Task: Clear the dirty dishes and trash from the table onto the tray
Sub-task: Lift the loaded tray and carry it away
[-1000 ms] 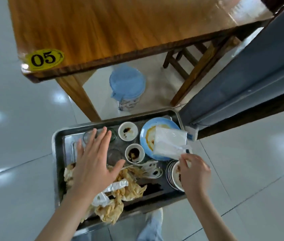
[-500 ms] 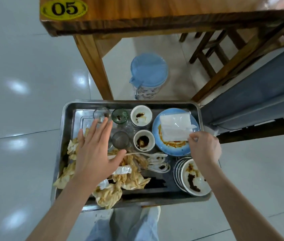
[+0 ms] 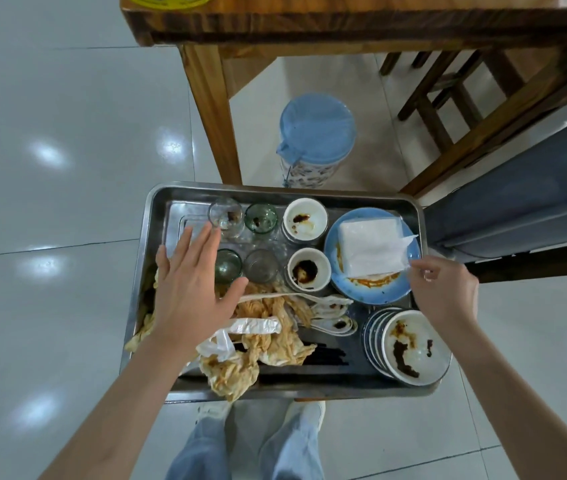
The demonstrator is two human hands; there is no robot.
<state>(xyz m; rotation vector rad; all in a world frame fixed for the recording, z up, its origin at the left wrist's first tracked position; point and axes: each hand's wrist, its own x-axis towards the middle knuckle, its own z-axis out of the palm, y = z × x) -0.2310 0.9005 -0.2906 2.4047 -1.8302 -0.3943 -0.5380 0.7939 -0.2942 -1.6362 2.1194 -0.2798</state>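
Observation:
A steel tray (image 3: 275, 190) sits below me, loaded with dirty dishes. My right hand (image 3: 445, 292) pinches the near right corner of a white tissue pack (image 3: 370, 247) that lies on a sauce-stained blue plate (image 3: 372, 292). My left hand (image 3: 192, 292) hovers open, fingers spread, over the tray's left side above crumpled stained napkins (image 3: 275, 341) and a plastic wrapper (image 3: 254, 325). Also on the tray are two small white sauce bowls (image 3: 304, 220), several glass cups (image 3: 260, 217), white spoons (image 3: 334, 317) and a stack of dirty bowls (image 3: 413, 344).
The wooden table (image 3: 344, 26) with a yellow number sticker stands just beyond the tray. A blue-lidded bin (image 3: 316, 136) sits on the floor under it, and a wooden stool (image 3: 448, 84) is at the back right. A grey panel (image 3: 524, 202) borders the tray's right side.
The tissue pack came down from the air to lie flat on the blue plate, my right hand still at its corner. My view tilted down; the left hand stayed over the napkins.

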